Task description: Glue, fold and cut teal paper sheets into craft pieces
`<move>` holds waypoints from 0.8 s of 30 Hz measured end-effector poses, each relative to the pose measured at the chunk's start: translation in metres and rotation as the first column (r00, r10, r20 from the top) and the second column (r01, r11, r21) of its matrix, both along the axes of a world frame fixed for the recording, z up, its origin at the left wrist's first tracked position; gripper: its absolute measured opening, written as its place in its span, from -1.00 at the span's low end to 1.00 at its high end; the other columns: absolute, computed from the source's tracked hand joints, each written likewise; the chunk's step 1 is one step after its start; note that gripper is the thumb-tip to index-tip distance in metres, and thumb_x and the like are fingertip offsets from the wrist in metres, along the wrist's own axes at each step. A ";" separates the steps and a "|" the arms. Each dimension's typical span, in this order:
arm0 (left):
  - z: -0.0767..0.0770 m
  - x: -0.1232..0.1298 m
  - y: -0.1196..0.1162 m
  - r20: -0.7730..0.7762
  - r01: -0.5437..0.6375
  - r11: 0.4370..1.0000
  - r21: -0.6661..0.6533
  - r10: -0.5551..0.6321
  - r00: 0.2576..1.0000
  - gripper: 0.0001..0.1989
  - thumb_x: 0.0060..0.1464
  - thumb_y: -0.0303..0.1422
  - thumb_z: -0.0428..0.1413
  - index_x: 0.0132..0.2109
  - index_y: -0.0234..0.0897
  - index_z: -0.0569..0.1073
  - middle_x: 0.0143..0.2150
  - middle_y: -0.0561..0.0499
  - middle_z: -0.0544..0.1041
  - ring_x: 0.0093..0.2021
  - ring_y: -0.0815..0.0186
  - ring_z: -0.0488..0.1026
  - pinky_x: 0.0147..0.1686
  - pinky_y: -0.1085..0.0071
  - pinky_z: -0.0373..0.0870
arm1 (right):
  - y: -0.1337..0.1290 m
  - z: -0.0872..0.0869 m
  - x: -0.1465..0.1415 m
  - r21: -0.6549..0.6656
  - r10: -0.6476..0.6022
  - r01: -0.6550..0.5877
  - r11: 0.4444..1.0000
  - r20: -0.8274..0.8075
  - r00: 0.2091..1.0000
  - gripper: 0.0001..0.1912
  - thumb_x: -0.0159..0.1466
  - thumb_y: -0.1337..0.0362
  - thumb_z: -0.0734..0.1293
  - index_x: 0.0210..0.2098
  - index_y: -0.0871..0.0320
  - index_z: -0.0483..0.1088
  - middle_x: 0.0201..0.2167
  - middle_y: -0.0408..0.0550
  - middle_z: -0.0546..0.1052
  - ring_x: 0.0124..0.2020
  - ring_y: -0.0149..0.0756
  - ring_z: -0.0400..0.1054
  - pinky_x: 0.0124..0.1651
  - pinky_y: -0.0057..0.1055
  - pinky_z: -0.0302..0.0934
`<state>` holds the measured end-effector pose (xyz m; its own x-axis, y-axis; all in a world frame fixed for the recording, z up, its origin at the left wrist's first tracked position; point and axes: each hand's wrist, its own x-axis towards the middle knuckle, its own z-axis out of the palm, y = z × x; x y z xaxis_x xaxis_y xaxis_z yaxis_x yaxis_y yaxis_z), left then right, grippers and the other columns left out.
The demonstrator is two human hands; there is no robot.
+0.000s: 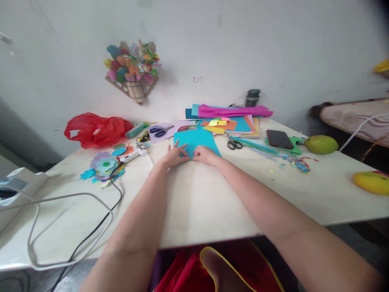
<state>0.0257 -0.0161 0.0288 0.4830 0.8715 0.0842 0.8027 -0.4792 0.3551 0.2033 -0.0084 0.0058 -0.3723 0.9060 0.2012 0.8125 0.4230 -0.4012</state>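
A blue sheet of paper (pixel 197 138) lies on the pale table in front of me. Both hands are at its near edge. My left hand (pixel 175 156) pinches the edge between thumb and forefinger, its other fingers spread over the sheet. Close beside it, my right hand (pixel 205 155) has its fingers curled together on the same edge. A small gap separates the two hands. Black-handled scissors (pixel 234 144) lie just right of the sheet, and blue-handled scissors (pixel 161 130) lie beyond it to the left.
Left are a glue gun (pixel 133 154), paper flowers (pixel 105 164), a red bag (pixel 97 129) and looping cables (pixel 91 194). Colored papers (pixel 240 123) are stacked at the back. A phone (pixel 278 139) and yellow-green fruit (pixel 321 144) sit right; the near table edge (pixel 209 243) is below.
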 end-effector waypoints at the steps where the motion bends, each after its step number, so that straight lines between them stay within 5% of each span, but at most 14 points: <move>1: 0.000 0.000 0.000 -0.004 -0.007 1.000 -0.003 0.006 1.000 -0.70 -0.11 -0.06 0.05 -0.36 -0.16 0.47 0.26 0.07 0.06 0.28 -0.04 -0.37 0.09 -0.20 -0.49 | 0.000 0.001 0.000 -0.015 -0.010 0.010 1.000 -0.001 1.000 -0.87 0.06 0.21 0.35 -0.52 0.15 0.46 -0.33 -0.11 0.51 -0.33 -0.40 0.36 -0.30 -0.57 0.15; 9: -0.007 -0.001 0.005 -0.037 -0.035 0.999 -0.008 0.035 0.999 -0.68 -0.10 -0.04 0.03 -0.39 -0.19 0.44 0.28 0.06 0.03 0.28 -0.02 -0.40 0.08 -0.19 -0.52 | -0.008 0.009 -0.003 -0.028 -0.055 0.056 0.998 0.048 0.997 -0.82 0.09 0.17 0.33 -0.55 0.14 0.44 -0.34 -0.08 0.50 -0.25 -0.32 0.33 -0.26 -0.52 0.15; 15: -0.009 -0.001 0.004 -0.076 -0.078 0.997 -0.017 0.077 0.994 -0.64 -0.11 -0.02 0.02 -0.32 -0.21 0.41 0.29 0.01 -0.02 0.27 -0.04 -0.43 0.10 -0.16 -0.50 | -0.014 0.013 0.000 0.007 -0.180 0.181 0.983 0.172 0.969 -0.63 0.05 0.01 0.31 -0.20 0.04 0.41 -0.01 -0.01 0.33 0.05 -0.07 0.12 0.02 -0.21 0.04; 20: -0.009 -0.001 0.002 -0.100 -0.116 0.993 -0.011 0.114 0.988 -0.57 -0.10 0.03 -0.03 -0.19 -0.17 0.37 0.31 0.02 -0.09 0.27 -0.02 -0.46 0.11 -0.12 -0.51 | -0.014 0.016 0.005 -0.099 -0.129 0.157 0.983 0.240 0.962 -0.32 0.12 -0.06 0.21 0.19 0.00 0.04 0.26 -0.08 -0.05 0.27 -0.07 -0.34 0.20 -0.12 -0.33; 24: -0.006 0.002 -0.003 -0.102 -0.146 0.989 -0.025 0.143 0.985 -0.53 -0.08 0.04 -0.07 -0.11 -0.14 0.34 0.30 0.03 -0.05 0.27 0.00 -0.46 0.11 -0.10 -0.52 | -0.013 0.017 0.007 -0.221 -0.050 0.109 0.969 0.254 0.966 -0.22 0.17 -0.06 0.13 0.27 -0.02 -0.29 0.30 -0.11 -0.29 0.26 -0.11 -0.60 0.21 -0.08 -0.53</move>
